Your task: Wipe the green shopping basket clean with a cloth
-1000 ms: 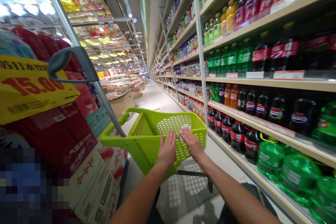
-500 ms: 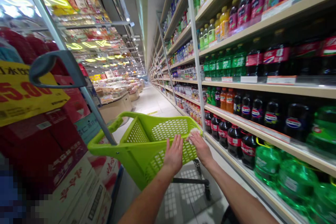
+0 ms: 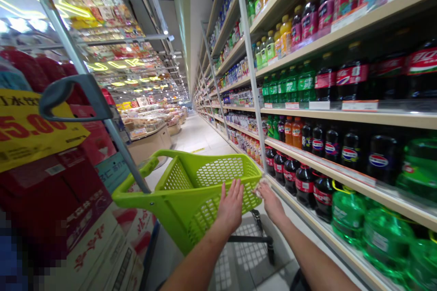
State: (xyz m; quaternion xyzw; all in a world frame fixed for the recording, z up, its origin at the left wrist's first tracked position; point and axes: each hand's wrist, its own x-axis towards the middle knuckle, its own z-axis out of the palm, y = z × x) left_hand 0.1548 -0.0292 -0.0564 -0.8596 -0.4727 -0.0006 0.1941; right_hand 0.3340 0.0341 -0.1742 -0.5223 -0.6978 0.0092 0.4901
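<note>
A lime-green plastic shopping cart [image 3: 170, 196] stands in front of me with perforated sides. My left hand [image 3: 231, 205] rests against its near side wall, fingers stretched out and holding nothing. At the cart's right end, my right hand [image 3: 271, 200] is closed on a crumpled whitish cloth [image 3: 261, 187] and presses it against the corner just under the rim. Part of the cloth is hidden under the fingers.
Shelves of soda bottles [image 3: 324, 141] line the right side close to the cart. On the left stand stacked drink cartons [image 3: 99, 232], a yellow price sign [image 3: 41, 129] and a hand truck [image 3: 75, 97]. A tiled aisle [image 3: 198, 136] runs ahead past display bins [image 3: 146, 145].
My right hand has moved with the cloth rightward and slightly down, from the side rim to the cart's end corner. My left hand has shifted a little right along the side.
</note>
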